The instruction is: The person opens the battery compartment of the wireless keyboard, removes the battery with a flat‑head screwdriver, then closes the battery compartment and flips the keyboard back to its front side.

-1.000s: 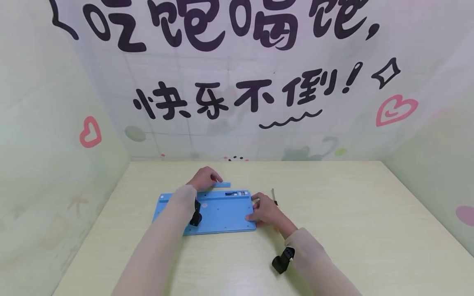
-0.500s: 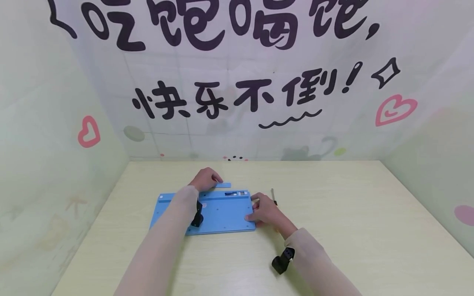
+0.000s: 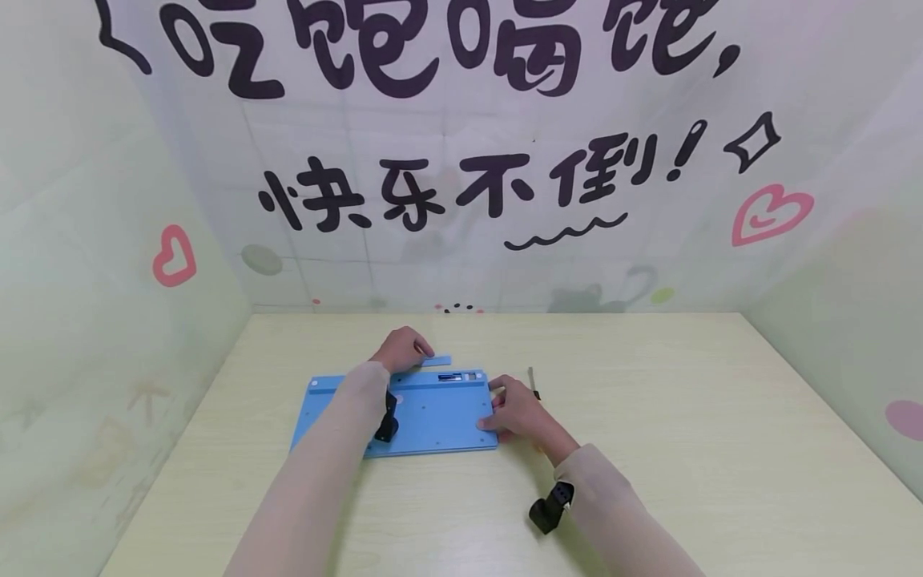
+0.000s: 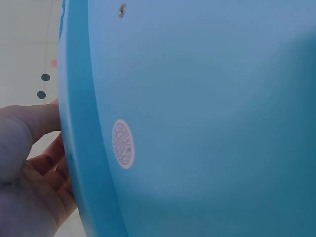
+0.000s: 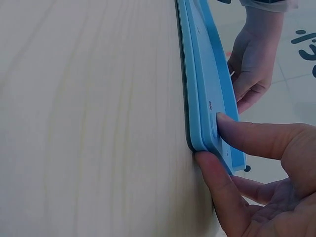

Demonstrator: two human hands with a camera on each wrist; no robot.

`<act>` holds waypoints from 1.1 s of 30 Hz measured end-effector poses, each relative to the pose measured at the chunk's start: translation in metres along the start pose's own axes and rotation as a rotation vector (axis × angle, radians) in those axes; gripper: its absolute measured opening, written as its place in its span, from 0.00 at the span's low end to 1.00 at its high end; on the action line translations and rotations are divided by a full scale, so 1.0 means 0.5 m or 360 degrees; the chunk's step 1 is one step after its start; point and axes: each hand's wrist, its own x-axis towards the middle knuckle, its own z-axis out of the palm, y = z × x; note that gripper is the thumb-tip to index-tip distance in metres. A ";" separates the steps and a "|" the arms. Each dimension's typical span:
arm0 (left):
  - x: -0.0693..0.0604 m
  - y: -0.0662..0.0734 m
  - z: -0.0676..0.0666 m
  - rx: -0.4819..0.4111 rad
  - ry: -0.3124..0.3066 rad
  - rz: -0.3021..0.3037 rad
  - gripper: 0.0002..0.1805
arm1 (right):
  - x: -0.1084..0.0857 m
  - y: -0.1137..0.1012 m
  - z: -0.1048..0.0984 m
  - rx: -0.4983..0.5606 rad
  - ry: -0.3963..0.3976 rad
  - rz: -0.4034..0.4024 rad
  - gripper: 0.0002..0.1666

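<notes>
A blue keyboard-like panel (image 3: 433, 417) lies underside up on the table, an open battery slot (image 3: 450, 377) with a battery at its top right. The right hand (image 3: 517, 407) grips the panel's right end, thumb on top; the right wrist view shows the thumb on the blue panel (image 5: 210, 84) and a finger at its edge. Behind the panel the left hand (image 3: 401, 350) holds a small blue strip (image 3: 437, 361) by its left end. In the left wrist view the panel (image 4: 207, 118) hides the left hand's (image 4: 34, 158) fingertips.
A screwdriver-like tool (image 3: 532, 383) lies just beyond the right hand, its handle mostly hidden by that hand. Light wood table (image 3: 685, 425) surrounds the panel. A printed cloth wall (image 3: 461, 272) stands behind, with side walls left and right.
The small blue strip and the left hand have shifted slightly to the right, and the strip is tilted a little. The right hand has stayed on the panel's end.
</notes>
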 end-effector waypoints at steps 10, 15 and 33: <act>-0.003 -0.004 -0.003 -0.0003 0.0004 -0.0010 0.12 | -0.001 -0.003 0.003 0.0002 0.0000 0.0006 0.37; -0.005 -0.004 -0.007 0.0027 -0.0021 -0.0030 0.11 | -0.003 -0.003 0.004 0.0023 0.0000 0.0001 0.37; -0.030 0.010 -0.030 0.0140 -0.0139 0.0136 0.11 | -0.002 0.002 0.003 0.0042 0.0010 0.0011 0.37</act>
